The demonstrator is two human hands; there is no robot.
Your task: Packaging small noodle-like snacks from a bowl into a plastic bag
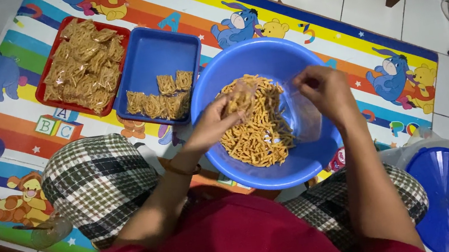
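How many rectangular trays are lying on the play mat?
2. A red tray heaped with filled snack bags lies at upper left; a blue tray holding a few bags sits just right of it, beside the round blue basin. None appear hidden.

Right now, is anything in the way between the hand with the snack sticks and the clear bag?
Nothing visible. The left hand holds a pinch of snack sticks right at the clear bag, which the right hand holds open over the blue basin.
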